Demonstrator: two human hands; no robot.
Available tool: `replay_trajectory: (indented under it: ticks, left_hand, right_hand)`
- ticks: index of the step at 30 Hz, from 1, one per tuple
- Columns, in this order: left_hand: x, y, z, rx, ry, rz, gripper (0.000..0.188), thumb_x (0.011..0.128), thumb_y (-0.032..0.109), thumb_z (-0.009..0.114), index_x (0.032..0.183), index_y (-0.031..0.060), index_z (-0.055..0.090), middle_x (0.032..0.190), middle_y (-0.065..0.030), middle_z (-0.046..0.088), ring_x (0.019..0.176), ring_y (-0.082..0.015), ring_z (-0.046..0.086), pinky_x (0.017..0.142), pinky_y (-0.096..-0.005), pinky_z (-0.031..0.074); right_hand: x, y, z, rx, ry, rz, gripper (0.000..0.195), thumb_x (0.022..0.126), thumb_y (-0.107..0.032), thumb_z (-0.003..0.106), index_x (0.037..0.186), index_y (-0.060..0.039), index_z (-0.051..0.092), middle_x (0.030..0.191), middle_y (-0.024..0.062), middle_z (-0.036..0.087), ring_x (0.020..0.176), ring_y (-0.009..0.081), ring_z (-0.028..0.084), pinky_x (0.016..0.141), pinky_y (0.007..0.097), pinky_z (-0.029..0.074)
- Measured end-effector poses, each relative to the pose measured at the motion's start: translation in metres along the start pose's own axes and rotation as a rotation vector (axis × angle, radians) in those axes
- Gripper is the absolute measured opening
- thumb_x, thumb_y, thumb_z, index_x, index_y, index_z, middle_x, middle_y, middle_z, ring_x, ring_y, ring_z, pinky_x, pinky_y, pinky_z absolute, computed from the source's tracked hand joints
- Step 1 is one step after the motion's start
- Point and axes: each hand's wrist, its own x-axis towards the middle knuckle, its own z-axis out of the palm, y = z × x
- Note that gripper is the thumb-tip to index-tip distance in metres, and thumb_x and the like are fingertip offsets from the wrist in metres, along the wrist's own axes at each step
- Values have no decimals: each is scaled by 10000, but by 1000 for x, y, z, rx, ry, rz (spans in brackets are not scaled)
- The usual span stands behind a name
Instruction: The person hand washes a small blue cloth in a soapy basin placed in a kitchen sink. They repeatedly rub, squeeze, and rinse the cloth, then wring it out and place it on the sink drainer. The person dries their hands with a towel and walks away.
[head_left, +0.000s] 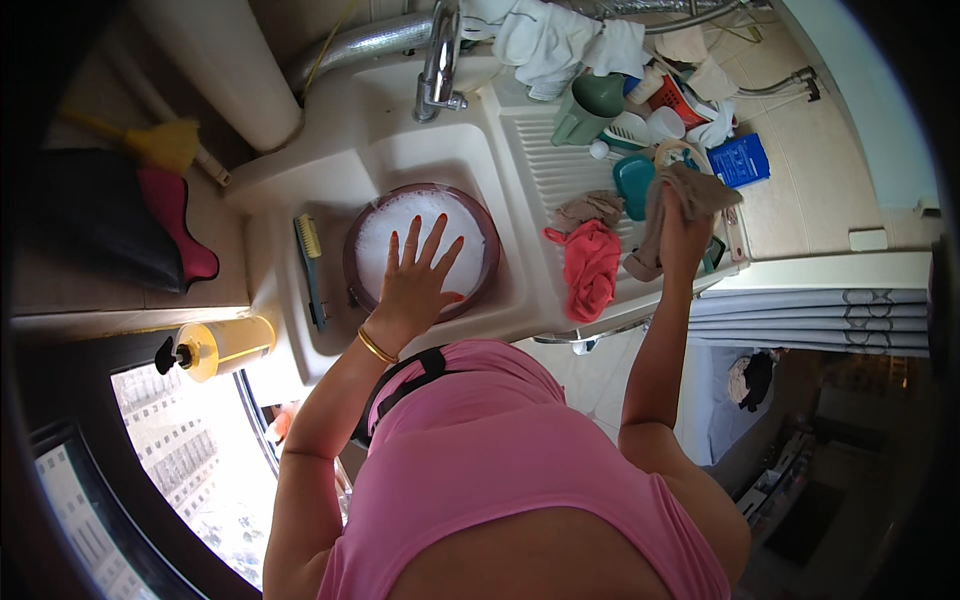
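A round maroon basin full of foamy white suds stands in the sink. Over the suds my left hand is spread flat, fingers apart, holding nothing; whether it touches the foam I cannot tell. My right hand grips a grey-brown cloth above the right end of the ribbed drainboard. A wrung red cloth and a crumpled brown cloth lie on the drainboard, left of that hand. A teal plastic dish is close to the held cloth.
A scrubbing brush lies left of the basin. Behind the basin rises a chrome faucet. A green jug, white cloths and a blue box crowd the back right. A yellow pump bottle is at the left edge.
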Motion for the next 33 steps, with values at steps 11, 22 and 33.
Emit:
replay_trajectory:
  ticks: [11,22,33]
  left_hand:
    - [-3,21,1,-38,-129,175,862,766,490,619,1427,116,213,1496,-164,65,1358,-402,113,1058,-570,180]
    - [10,90,2,-120,-564,398,666,870,392,538,1375,33,295,1414,-202,297,1301,-337,301,1070,-452,242]
    - [9,350,70,-185,-868,791,585,848,337,582,1293,-2,411,1264,-191,492,1155,-343,463,981,-389,363]
  right_hand:
    - [-136,65,28,-437,-488,-14,622,810,-341,608,1336,-95,384,1400,193,312,1296,392,273,1029,546,236]
    - [-227,65,-179,60,-616,680,516,920,-378,481,1349,-105,397,1357,137,410,1239,270,400,1017,360,325]
    - [-495,171,-392,-203,-631,1203,517,879,-353,541,1279,-37,458,1230,194,524,1135,319,501,953,371,386]
